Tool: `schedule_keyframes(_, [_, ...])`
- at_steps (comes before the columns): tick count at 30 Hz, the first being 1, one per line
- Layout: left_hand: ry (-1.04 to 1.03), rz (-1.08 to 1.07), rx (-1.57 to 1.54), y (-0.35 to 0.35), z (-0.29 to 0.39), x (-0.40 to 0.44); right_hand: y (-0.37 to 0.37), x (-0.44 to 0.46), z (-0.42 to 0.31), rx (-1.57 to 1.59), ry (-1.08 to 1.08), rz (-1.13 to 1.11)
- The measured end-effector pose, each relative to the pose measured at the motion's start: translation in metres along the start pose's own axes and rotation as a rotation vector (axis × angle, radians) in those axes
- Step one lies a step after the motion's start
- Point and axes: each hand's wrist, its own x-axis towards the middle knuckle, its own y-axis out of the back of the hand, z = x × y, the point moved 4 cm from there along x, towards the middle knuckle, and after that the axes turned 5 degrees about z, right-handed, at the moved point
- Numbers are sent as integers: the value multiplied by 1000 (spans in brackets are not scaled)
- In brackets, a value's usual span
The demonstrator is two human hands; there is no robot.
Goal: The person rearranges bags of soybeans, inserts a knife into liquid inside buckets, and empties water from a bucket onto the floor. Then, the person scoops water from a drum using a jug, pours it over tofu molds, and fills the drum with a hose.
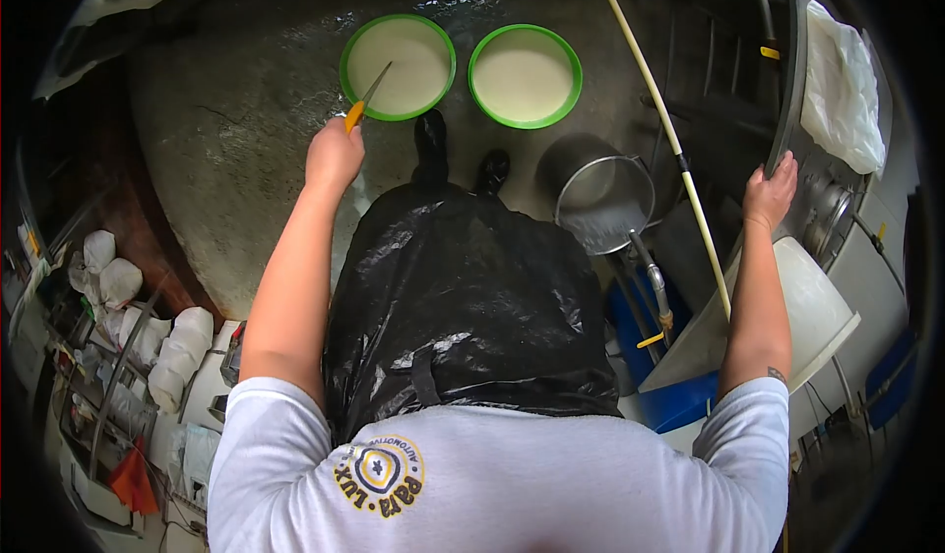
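My left hand (335, 156) is closed around the yellow handle of a knife (373, 88). The blade points up and right, over a green basin (344, 73) filled with a smooth cream-white substance. To its right on the floor stands a second green basin (578, 89) with the same pale contents. Over at the right, my right hand (771, 195) rests with fingers stretched out at the edge of a grey metal counter (788, 125).
A metal pot (563, 204) sits below a tap (657, 282). A long pale pole (650, 83) slants past my right side. White plastic (842, 91) lies on the counter; a white tub (817, 307) is near my right arm. Wrapped white bundles (180, 361) are at left.
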Motion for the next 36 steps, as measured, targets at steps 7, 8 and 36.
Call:
schedule_keyframes(7, [29,-73,22,-29,16,3,-1,1,1,11,-2,5])
schedule_keyframes(8, [15,-78,24,-25,17,1,-1,1,0,13,-3,-1])
schedule_keyframes(36, [-386,-187,-28,-107,223,-18,5,2,2,40,-105,-36])
